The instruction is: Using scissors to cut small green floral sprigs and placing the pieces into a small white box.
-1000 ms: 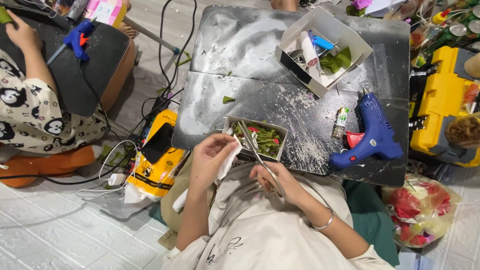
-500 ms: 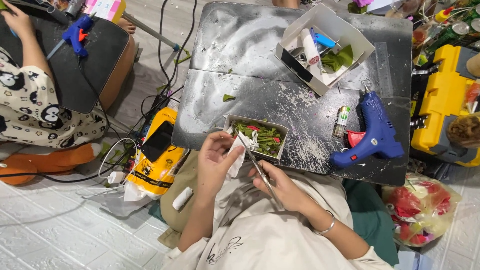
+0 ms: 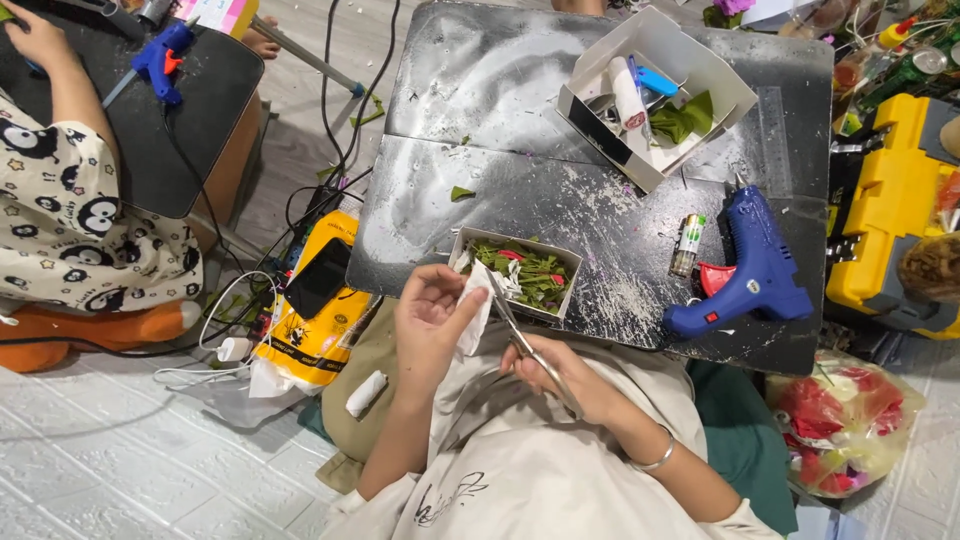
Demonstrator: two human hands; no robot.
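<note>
Left hand (image 3: 432, 318) lowered slightly, pinching crumpled white scrap (image 3: 477, 312); right hand (image 3: 560, 373) gripping scissors (image 3: 524, 340).

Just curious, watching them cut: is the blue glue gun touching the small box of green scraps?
Apart. The head view shows bare dark table between the glue gun and the box of scraps.

Bright, even light and a sharp view for you.
You get soft glare on the dark desk (image 3: 480, 90) top, only faint shadows under the hands, slight wide-angle bending at the edges, and no real blur anywhere.
</note>
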